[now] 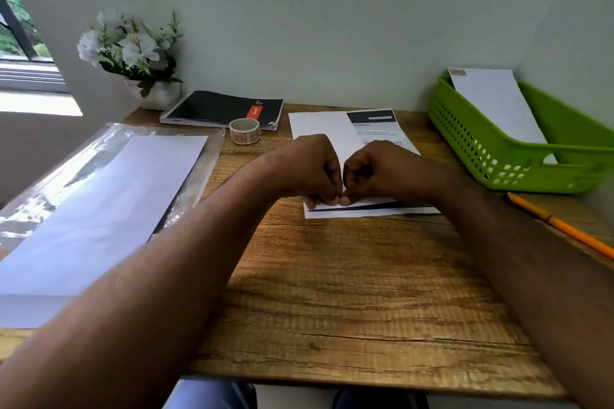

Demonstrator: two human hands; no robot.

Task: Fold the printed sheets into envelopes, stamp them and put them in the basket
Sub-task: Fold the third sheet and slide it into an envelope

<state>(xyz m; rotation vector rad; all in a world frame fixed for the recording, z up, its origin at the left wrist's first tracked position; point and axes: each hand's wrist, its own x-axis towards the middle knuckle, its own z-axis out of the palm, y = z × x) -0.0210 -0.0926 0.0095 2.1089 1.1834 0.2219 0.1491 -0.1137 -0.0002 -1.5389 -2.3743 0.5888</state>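
Note:
A printed sheet point(375, 129) with a dark header lies at the middle back of the wooden table point(349, 276), its left part folded over so the white back shows. My left hand point(307, 166) and my right hand point(378, 169) sit side by side on it, fingers curled, thumb tips pressing its near edge. A roll of stamps point(245, 130) stands to the left of the sheet. The green basket point(491, 149) at the right back holds one white envelope point(495, 106) with a stamp at its corner. White envelopes point(99, 209) lie stacked on a clear plastic wrap at the left.
A black spiral notebook point(222, 108) lies at the back, beside a white pot of white flowers point(133, 53). An orange pencil point(561, 226) lies along the table's right edge. A window is at the far left, and walls close the back and right.

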